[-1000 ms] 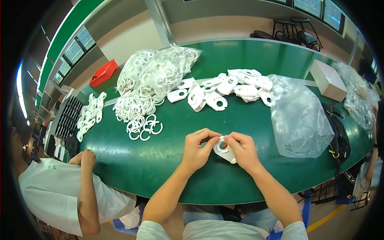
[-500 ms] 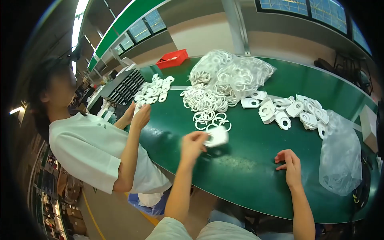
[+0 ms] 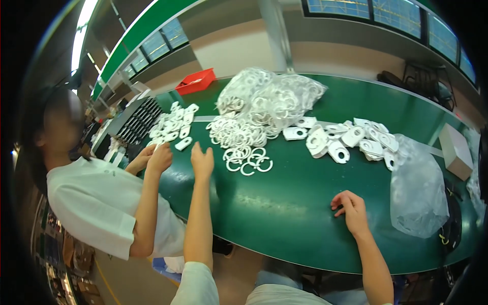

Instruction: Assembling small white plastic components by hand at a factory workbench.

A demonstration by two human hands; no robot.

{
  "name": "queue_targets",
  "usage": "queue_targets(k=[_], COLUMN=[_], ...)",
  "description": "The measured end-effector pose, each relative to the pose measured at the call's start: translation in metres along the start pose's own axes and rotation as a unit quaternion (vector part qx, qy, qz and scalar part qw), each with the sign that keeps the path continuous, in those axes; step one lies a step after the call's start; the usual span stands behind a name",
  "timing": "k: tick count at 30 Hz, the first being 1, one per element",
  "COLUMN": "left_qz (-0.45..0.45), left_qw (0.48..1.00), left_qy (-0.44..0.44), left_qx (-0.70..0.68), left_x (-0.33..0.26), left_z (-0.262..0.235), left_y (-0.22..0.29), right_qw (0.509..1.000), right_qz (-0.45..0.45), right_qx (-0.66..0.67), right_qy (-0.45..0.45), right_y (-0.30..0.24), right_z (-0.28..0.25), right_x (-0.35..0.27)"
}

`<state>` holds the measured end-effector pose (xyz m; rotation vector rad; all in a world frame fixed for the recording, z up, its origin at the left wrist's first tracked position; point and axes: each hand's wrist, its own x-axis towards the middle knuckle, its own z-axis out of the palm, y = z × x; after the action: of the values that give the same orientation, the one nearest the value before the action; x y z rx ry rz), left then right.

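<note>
I see a green table (image 3: pixel 284 203) with white plastic parts spread across it. In the middle lies a heap of white rings (image 3: pixel 244 137), partly spilling from a clear bag (image 3: pixel 274 94) behind it. To the right of the rings is a cluster of flat white plates (image 3: pixel 351 140), and beyond them a crumpled empty bag (image 3: pixel 419 190) and a small box (image 3: pixel 455 150) near the table's right end. At the far left a red tray (image 3: pixel 195 81) sits by the wall, with a black rack (image 3: pixel 134 119) near it and more white pieces (image 3: pixel 175 127) laid out in front.

A co-worker in a white shirt (image 3: pixel 96 203) stands at my left, one hand (image 3: pixel 160 157) on the table edge just beside my own arm, crowding that side.

My left hand (image 3: pixel 202 161) is stretched out toward the left pile, fingers loosely spread and holding nothing; the loose rings lie just to its right, the nearest white piece (image 3: pixel 183 144) just ahead of it. My right hand (image 3: pixel 351 211) rests on bare table well apart from any part, fingers curled under, gripping nothing that I can see.
</note>
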<state>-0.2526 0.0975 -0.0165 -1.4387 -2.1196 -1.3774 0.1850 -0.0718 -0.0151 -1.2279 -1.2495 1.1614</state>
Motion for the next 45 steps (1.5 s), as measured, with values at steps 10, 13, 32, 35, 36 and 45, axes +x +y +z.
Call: queue_targets(k=[10, 13, 32, 35, 36, 45], left_qz=[0.359, 0.304, 0.015, -0.047, -0.104, -0.163], left_qw=[0.906, 0.915, 0.731, 0.676, 0.636, 0.577], left_qy=[-0.191, -0.259, -0.473, -0.532, -0.556, -0.582], left_qx=[-0.119, -0.056, -0.491, -0.508, -0.524, -0.550], left_x=[-0.092, -0.094, -0.226, -0.235, -0.237, -0.228], left_z=[0.085, 0.093, -0.008, -0.009, -0.007, -0.014], left_y=[0.175, 0.190, 0.254, 0.243, 0.242, 0.249], right_qw=[0.941, 0.854, 0.863, 0.753, 0.763, 0.962], right_qz=[-0.206, -0.250, 0.011, -0.152, -0.168, -0.037], right_qx=[-0.024, -0.116, -0.428, -0.585, -0.549, 0.043], right_qy=[0.267, 0.440, 0.270, 0.259, 0.298, 0.268], right_y=[-0.019, -0.002, 0.059, 0.021, 0.015, -0.077], right_z=[-0.058, -0.162, -0.251, -0.224, -0.223, -0.088], right_x=[-0.051, -0.091, 0.024, -0.012, -0.027, -0.089])
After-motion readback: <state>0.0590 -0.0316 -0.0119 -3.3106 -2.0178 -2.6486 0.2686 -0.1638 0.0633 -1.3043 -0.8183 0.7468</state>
